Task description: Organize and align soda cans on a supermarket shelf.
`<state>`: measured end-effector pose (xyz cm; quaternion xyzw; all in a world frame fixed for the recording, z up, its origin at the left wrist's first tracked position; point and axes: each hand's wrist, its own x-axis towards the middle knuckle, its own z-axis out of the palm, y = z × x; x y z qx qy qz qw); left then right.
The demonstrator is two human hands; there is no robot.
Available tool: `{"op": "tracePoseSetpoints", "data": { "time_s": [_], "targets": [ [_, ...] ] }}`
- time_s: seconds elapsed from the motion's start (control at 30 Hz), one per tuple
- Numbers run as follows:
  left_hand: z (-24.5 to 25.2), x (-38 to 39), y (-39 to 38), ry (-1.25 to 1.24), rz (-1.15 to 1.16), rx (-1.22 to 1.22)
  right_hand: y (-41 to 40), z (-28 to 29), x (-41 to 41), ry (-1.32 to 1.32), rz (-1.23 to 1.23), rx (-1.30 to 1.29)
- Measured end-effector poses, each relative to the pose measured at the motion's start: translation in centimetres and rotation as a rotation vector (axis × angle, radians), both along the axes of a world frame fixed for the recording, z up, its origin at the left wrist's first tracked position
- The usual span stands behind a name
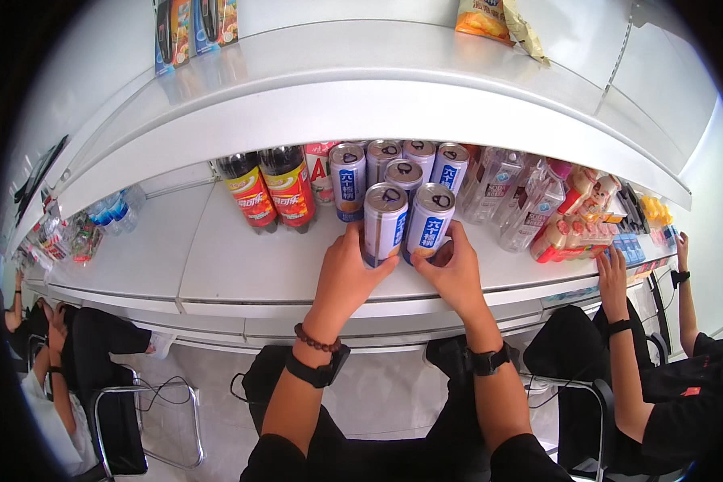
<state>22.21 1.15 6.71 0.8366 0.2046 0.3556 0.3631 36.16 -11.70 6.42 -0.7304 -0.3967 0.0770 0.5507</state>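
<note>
My left hand (pixel 348 274) grips a white-and-blue drink can (pixel 385 226) low on its side. Around the lower part of a matching can (pixel 429 223) curl the fingers and thumb of my right hand (pixel 455 271). Both cans are upright side by side at the front of the white shelf (pixel 265 265); whether their bases rest on it I cannot tell. Right behind them is another such can (pixel 404 175), partly hidden. Several more of the same cans (pixel 347 181) stand further back, their rear ones cut off by the upper shelf.
Cola bottles (pixel 286 187) stand left of the cans. Clear plastic bottles (pixel 530 208) and red-wrapped small bottles (pixel 569 238) are on the right. Low overhead runs the upper shelf's front edge (pixel 361 111). Seated people flank me; one person's hand (pixel 611 268) touches the shelf at right.
</note>
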Motion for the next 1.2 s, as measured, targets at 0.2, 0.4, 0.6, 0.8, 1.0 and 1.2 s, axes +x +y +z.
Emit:
{"op": "tracePoseSetpoints", "data": {
  "time_s": [0.2, 0.4, 0.6, 0.8, 1.0, 1.2],
  "targets": [
    [-1.2, -0.1, 0.3, 0.024, 0.341, 0.304, 0.9, -1.4, 0.6, -0.043, -0.204, 0.180],
    [-0.4, 0.9, -0.2, 0.020, 0.419, 0.046, 1.1, -1.5, 0.4, -0.070, -0.178, 0.225],
    [-1.0, 1.0, 0.3, 0.034, 0.380, 0.031, 1.1, -1.7, 0.4, -0.142, -0.016, 0.172],
    [-2.2, 1.2, 0.9, -0.007, 0.416, 0.253, 1.0, -1.7, 0.6, -0.057, -0.003, 0.171],
    [-1.3, 0.8, 0.8, -0.071, 0.283, 0.047, 0.6, -1.0, 1.8, 0.161, 0.049, 0.220],
    [-1.3, 0.6, 0.9, 0.018, 0.334, 0.206, 0.7, -1.5, 2.5, 0.204, -0.018, 0.147]
  ]
}}
